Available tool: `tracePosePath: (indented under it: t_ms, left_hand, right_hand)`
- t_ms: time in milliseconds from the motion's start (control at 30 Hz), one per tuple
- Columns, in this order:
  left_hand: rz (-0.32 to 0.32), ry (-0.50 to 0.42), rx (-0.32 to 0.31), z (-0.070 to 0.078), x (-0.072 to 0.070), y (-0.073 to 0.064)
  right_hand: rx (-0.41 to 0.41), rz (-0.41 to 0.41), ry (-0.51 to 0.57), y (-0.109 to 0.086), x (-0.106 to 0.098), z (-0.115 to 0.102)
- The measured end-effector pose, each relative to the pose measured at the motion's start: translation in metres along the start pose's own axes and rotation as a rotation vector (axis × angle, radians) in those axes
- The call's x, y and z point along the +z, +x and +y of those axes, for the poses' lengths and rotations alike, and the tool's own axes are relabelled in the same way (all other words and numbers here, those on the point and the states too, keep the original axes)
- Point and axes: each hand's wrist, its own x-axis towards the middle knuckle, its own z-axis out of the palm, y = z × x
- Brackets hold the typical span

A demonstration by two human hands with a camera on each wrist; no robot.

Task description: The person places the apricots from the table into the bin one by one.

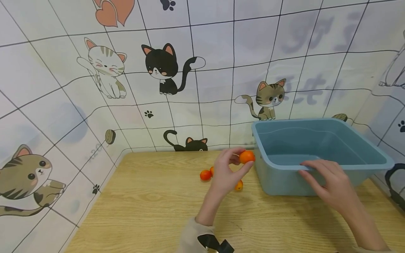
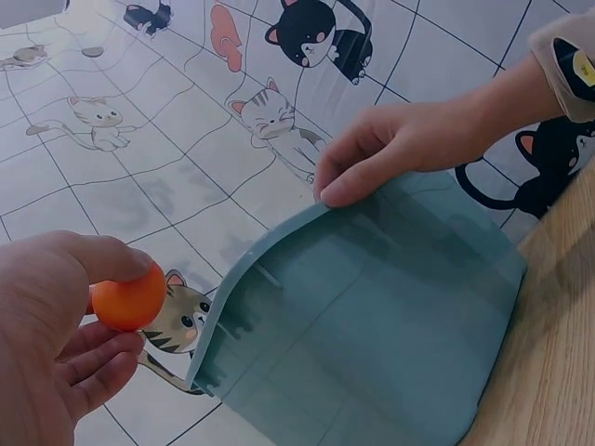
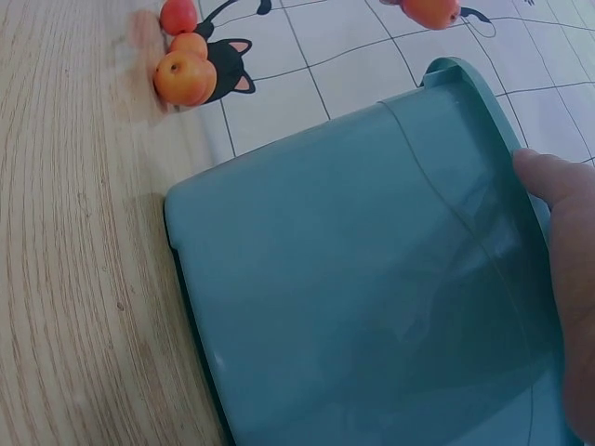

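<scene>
My left hand [image 1: 225, 172] pinches a small round orange fruit [image 1: 247, 157] between thumb and fingers, beside the left wall of a blue-grey plastic tub [image 1: 288, 181]. In the left wrist view this fruit [image 2: 128, 297] shows smooth and bright, held level with the tub's rim [image 2: 270, 243]. On the near rim, my right hand [image 1: 330, 181] holds on, fingers over the edge and thumb on the outside. Behind and under the left hand, on the table, lie a red fruit [image 1: 205, 175], another partly hidden, and a yellow-orange one [image 1: 238, 185].
The tub stands on a wood-grain table [image 1: 152, 203], close to the back wall. A white gridded wall covering [image 1: 218, 88] with cartoon cats rises behind the table and at both sides. A black curved shape [image 1: 393, 184] shows at the far right.
</scene>
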Motion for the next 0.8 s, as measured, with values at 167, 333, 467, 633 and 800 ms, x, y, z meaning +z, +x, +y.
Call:
tracePosePath:
  t_ms: [167,333,467,633,800]
  left_hand:
    - [0.014,-0.035,0.015,0.002,0.010,0.004]
    - [0.026,-0.044,-0.015,0.005,0.022,0.007]
    - [0.045,-0.045,0.004,0.005,0.029,0.008]
    - [0.068,-0.050,0.021,0.007,0.036,0.011]
    - [0.082,-0.052,0.017,0.009,0.044,0.014]
  right_hand:
    - [0.011,-0.002,0.002,-0.001,-0.001,-0.001]
    - [0.014,-0.005,-0.008,-0.002,-0.002,-0.002]
    - [0.014,-0.008,-0.015,-0.002,-0.001,-0.003]
    - [0.012,-0.006,-0.011,-0.001,-0.002,-0.004]
    - [0.012,-0.008,-0.014,-0.001,-0.001,-0.005]
